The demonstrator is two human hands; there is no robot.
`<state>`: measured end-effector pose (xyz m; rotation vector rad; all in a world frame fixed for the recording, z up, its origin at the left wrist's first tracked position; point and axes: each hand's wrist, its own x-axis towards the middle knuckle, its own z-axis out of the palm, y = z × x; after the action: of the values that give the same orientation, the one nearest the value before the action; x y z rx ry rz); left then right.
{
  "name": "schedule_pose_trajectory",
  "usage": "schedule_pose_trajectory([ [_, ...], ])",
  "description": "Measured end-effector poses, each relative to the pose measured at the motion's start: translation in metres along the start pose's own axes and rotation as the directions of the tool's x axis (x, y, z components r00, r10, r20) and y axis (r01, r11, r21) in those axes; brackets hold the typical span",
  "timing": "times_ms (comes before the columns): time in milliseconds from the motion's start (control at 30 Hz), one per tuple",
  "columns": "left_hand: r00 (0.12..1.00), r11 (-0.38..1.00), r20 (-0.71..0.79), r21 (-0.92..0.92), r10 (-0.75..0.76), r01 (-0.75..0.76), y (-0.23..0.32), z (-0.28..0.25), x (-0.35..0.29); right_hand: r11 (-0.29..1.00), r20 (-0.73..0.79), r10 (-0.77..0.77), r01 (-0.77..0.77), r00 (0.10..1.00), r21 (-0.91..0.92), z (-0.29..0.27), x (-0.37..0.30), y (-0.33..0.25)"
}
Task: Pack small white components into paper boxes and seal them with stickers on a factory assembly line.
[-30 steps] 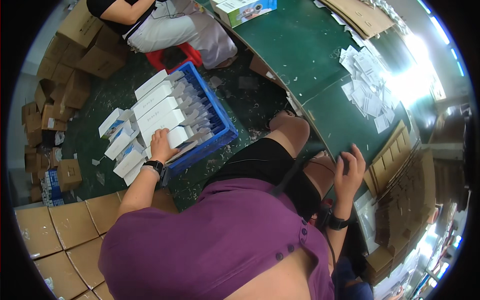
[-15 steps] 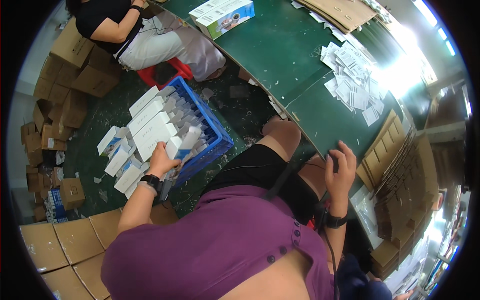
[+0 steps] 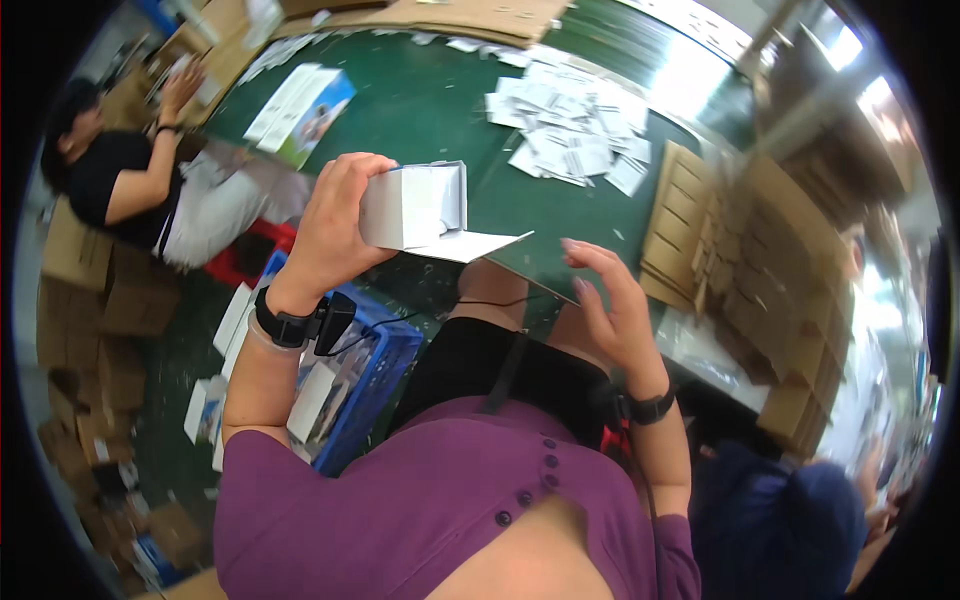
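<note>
My left hand (image 3: pixel 335 220) is closed around a small white carton (image 3: pixel 392 210), lifted over the near edge of the green table (image 3: pixel 430 110). The carton's open end points right, its flap hanging outward; something pale shows inside, too unclear to name. To the right of the flap, my right hand (image 3: pixel 618 315) is held in the air with fingers apart and nothing in it. Below my left forearm stands a blue crate (image 3: pixel 400 345) with white cartons (image 3: pixel 314 396) in and beside it, partly hidden by the arm.
A heap of white printed slips (image 3: pixel 570 120) lies on the table. Larger picture boxes (image 3: pixel 305 112) rest at its far left. Cardboard dividers (image 3: pixel 670 235) are stacked on the right. One person (image 3: pixel 135 185) sits at left, another in dark blue (image 3: pixel 785 520) at lower right.
My left hand has taken a carton from the crate and raised it to the table, its end now open. My right hand has shifted left, toward it. The view has turned toward the table.
</note>
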<state>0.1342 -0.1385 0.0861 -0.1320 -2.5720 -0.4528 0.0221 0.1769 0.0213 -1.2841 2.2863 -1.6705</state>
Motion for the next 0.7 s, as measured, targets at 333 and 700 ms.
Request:
schedule_pose_trajectory([
  [333,0.909,0.924,0.253,-0.285,0.330,-0.256,0.023,0.043,0.067,0.989,0.072,0.001,-0.011,0.997,0.145,-0.019,0.052,-0.002],
  [700,0.904,0.899,-0.049,-0.093,0.426,-0.428,0.010,0.086,0.051,0.964,-0.029,-0.077,0.067,0.997,-0.256,-0.004,0.042,0.001],
])
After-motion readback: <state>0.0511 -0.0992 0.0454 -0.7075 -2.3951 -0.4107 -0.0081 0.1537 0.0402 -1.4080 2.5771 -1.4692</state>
